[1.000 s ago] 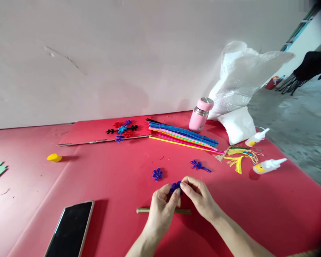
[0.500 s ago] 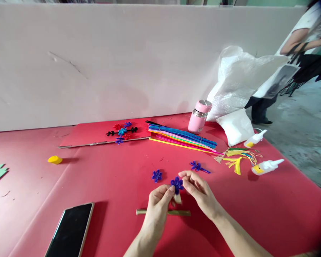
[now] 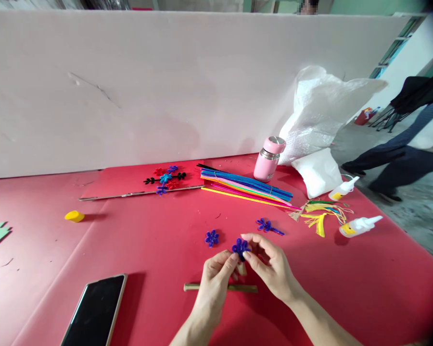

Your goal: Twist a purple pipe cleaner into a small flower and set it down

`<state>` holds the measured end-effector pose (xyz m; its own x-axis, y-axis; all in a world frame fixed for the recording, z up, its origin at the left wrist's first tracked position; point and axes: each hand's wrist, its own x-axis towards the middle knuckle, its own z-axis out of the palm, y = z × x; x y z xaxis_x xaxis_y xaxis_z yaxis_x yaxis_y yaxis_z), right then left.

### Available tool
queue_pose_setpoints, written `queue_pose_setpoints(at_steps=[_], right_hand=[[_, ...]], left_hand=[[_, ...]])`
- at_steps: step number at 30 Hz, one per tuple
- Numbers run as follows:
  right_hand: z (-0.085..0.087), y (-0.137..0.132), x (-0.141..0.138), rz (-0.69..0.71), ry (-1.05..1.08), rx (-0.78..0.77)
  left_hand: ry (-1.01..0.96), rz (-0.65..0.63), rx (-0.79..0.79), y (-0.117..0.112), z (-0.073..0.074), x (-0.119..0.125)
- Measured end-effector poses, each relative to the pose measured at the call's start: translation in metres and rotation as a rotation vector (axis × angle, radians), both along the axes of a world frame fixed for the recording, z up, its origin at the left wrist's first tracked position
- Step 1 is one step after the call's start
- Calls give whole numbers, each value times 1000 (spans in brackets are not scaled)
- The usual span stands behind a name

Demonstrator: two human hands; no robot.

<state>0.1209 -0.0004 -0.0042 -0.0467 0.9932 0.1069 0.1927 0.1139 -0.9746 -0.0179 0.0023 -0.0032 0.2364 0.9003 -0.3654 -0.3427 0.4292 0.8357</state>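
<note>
Between my hands is a dark blue-purple pipe-cleaner flower (image 3: 240, 247). My left hand (image 3: 216, 278) pinches its lower left edge between thumb and fingers. Thumb and fingers of my right hand (image 3: 270, 266) close on its right side. A pale piece (image 3: 242, 269) shows just below the flower, partly hidden by my fingers. Under my left wrist lies a greenish-brown stick (image 3: 242, 288), crossing the table sideways. Another purple flower (image 3: 211, 238) rests a little beyond my left hand. Past my right hand lies a purple flower with a short stem (image 3: 267, 225).
Bundled pipe cleaners (image 3: 245, 185) lie behind, beside a pink bottle (image 3: 267, 161). Glue bottles (image 3: 359, 227) and yellow tassels (image 3: 319, 221) are at the right. A phone (image 3: 94, 312) lies front left, a yellow cap (image 3: 74, 216) beyond it. A person's legs (image 3: 400, 158) show beyond the table.
My right thumb and fingers have come in onto the flower's right side; before, they were slightly apart from it. The person at the right has moved to another stance.
</note>
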Motion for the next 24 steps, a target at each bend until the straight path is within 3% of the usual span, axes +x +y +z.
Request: queue_pose_setpoints(at_steps=[6, 10, 13, 17, 24], right_hand=[[0, 4, 3, 10, 221, -120], [1, 3, 4, 71, 255, -144], [2, 1, 4, 144, 221, -138], [7, -1, 4, 170, 96, -89], [9, 2, 5, 165, -144, 95]], left_hand=[[38, -2, 27, -1, -2, -1], [54, -1, 51, 1, 3, -3], [73, -51, 20, 3, 6, -2], [79, -23, -21, 3, 5, 0], [-96, -22, -67, 3, 2, -3]])
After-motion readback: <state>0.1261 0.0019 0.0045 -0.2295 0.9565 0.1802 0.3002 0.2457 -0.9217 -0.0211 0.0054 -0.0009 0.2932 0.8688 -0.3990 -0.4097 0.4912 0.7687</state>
